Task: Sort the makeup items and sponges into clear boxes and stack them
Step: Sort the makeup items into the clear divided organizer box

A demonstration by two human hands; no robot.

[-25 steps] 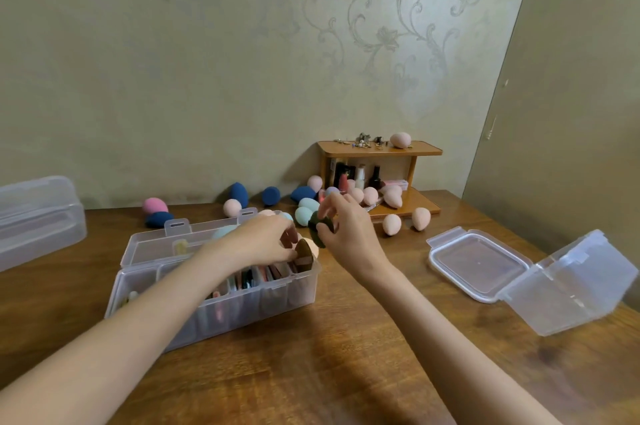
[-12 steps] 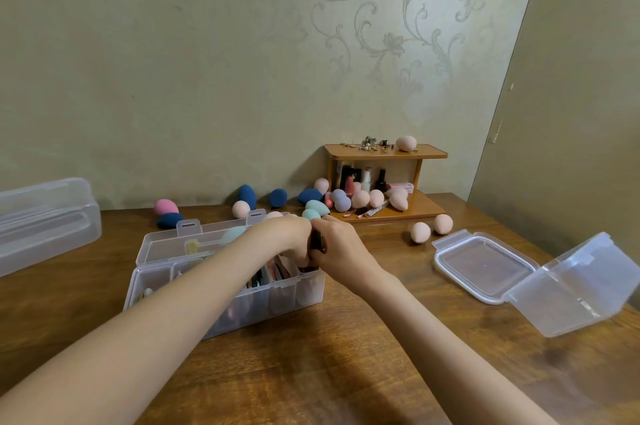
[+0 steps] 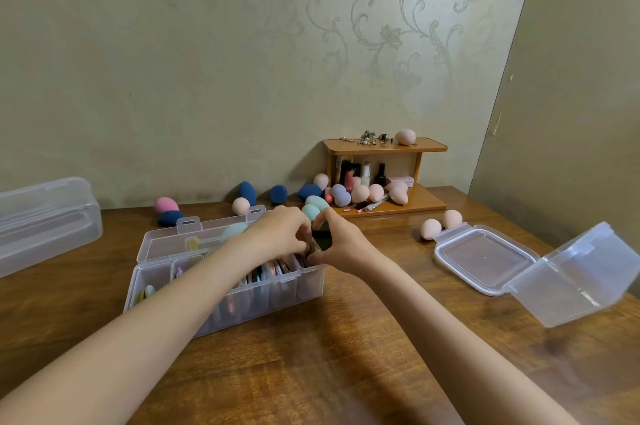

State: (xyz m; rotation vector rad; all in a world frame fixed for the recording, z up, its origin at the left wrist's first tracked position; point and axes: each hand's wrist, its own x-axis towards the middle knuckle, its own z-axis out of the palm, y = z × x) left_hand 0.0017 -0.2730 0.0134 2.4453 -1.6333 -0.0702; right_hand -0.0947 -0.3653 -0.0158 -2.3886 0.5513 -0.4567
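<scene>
A clear divided box (image 3: 277,289) stands open on the wooden table, packed with flat makeup items set on edge. Over its right end my left hand (image 3: 277,234) and my right hand (image 3: 341,244) meet, both pinching a dark flat makeup item (image 3: 322,239) that sits half inside the last compartment. A second clear box (image 3: 568,279) lies open at the right with its lid (image 3: 485,256) flat on the table. Sponges lie along the wall: dark blue (image 3: 247,192), pink (image 3: 165,206), mint (image 3: 316,203), and two peach sponges (image 3: 431,228) near the open lid.
A small wooden shelf (image 3: 415,205) at the back holds bottles, sponges and small jewellery on top. A closed clear box (image 3: 45,220) sits at the far left. The wall runs close behind; a side wall closes off the right.
Both hands have dropped from above the box down to its right end, bringing the dark item with them into the last compartment. The camera has tilted slightly.
</scene>
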